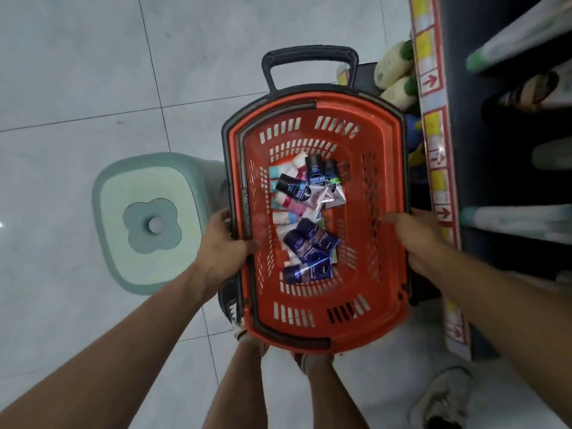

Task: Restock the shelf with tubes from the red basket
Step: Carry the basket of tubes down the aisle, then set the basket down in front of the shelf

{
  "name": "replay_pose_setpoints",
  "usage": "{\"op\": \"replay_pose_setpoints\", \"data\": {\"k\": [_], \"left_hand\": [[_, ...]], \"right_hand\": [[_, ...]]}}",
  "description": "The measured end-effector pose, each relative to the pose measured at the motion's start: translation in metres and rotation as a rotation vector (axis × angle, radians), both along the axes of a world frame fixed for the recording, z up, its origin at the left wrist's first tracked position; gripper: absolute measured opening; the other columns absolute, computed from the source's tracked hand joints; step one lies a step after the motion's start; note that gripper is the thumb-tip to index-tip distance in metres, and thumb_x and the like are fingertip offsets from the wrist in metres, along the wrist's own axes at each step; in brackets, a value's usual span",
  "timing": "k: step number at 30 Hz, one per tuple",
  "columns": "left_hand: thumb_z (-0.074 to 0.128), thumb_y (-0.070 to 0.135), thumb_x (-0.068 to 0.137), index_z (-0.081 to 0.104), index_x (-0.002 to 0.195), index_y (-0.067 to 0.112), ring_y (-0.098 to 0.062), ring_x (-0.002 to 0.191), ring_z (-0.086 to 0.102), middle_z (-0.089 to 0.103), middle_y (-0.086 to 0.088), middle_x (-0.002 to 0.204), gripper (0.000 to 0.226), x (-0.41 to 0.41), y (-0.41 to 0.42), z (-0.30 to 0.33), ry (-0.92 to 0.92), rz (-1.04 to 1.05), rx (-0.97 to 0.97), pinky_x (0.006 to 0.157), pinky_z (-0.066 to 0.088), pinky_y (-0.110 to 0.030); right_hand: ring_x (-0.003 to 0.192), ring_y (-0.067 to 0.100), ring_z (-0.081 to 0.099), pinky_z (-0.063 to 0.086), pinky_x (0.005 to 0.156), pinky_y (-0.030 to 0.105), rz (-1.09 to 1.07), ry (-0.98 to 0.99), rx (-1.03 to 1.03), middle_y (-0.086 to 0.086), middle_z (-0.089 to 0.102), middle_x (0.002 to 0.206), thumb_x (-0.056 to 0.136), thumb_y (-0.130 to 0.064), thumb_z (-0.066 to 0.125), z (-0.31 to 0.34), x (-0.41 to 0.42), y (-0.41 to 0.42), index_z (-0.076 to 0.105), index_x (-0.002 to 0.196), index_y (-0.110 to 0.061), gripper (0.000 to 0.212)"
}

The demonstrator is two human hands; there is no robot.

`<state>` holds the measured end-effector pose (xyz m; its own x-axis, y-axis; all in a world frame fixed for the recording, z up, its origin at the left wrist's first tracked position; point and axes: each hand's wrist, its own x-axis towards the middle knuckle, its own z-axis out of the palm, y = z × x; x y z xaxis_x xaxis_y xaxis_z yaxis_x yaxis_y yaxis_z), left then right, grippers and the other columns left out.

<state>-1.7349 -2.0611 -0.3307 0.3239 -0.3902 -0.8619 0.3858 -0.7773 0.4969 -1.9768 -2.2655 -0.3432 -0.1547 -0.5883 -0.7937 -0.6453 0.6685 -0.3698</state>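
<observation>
A red basket (383, 187) with a black rim and a black pull handle is held below me, seen from above. Several tubes (305, 218) lie loose on its bottom, dark blue, pink and white ones mixed together. My left hand (221, 243) grips the basket's left rim, thumb inside the wall. My right hand (416, 239) grips the right rim, thumb hooked over the edge. The shelf (501, 125) stands close on the right, dark, with a price-label strip along its front edge and tubes lying on its boards.
A pale green plastic stool (148, 221) stands on the tiled floor just left of the basket. Cream bottles with green caps (396, 72) sit low on the shelf beyond the basket. My legs and shoes are below the basket; another shoe (442, 397) is at the lower right.
</observation>
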Motion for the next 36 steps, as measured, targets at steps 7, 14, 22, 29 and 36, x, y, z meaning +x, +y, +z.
{"op": "replay_pose_setpoints", "data": {"k": [7,14,22,29,36], "left_hand": [[0.086,0.011,0.075,0.040,0.146,0.026,-0.006,0.094,0.075,0.067,0.002,0.122,0.086,-0.003,-0.007,-0.041,0.036,0.014,-0.016,0.078,0.062,-0.039],[0.080,0.002,0.081,0.039,0.145,0.024,-0.006,0.097,0.073,0.064,0.001,0.123,0.079,-0.003,-0.015,-0.050,0.063,0.006,-0.033,0.070,0.060,-0.024],[0.074,0.012,0.090,0.036,0.151,0.022,-0.015,0.106,0.069,0.063,0.000,0.127,0.072,0.000,-0.025,-0.031,0.070,-0.040,0.015,0.095,0.056,-0.041],[0.075,0.030,0.092,0.043,0.145,0.023,-0.011,0.115,0.062,0.061,0.010,0.132,0.062,-0.003,-0.034,0.018,-0.137,-0.138,0.040,0.098,0.051,-0.037],[0.061,0.030,0.103,0.053,0.098,0.037,0.009,0.071,0.056,0.055,0.029,0.091,0.011,-0.015,-0.035,0.121,-0.206,-0.305,0.010,0.062,0.040,-0.009]], "right_hand": [[0.085,0.030,0.073,0.062,0.076,0.043,-0.018,0.034,-0.013,0.010,0.074,0.102,0.082,-0.014,0.076,-0.038,-0.001,-0.010,0.067,0.129,-0.008,0.048],[0.094,0.029,0.068,0.058,0.083,0.041,0.004,0.078,-0.060,0.011,0.069,0.118,0.085,-0.017,0.076,-0.044,0.007,-0.028,0.058,0.139,-0.007,0.058],[0.089,0.025,0.062,0.053,0.085,0.041,0.171,0.125,-0.031,0.010,0.065,0.117,0.091,-0.023,0.069,-0.020,0.021,-0.033,0.046,0.146,-0.008,0.061],[0.092,0.029,0.067,0.061,0.083,0.048,0.380,0.251,-0.122,0.008,0.065,0.114,0.055,-0.061,0.051,-0.010,0.015,0.000,0.059,0.126,-0.018,0.084],[0.081,0.016,0.068,0.059,0.075,0.036,0.563,0.131,-0.087,-0.006,0.068,0.097,0.084,-0.044,0.060,0.087,0.036,0.050,0.066,0.098,-0.026,0.024]]}}
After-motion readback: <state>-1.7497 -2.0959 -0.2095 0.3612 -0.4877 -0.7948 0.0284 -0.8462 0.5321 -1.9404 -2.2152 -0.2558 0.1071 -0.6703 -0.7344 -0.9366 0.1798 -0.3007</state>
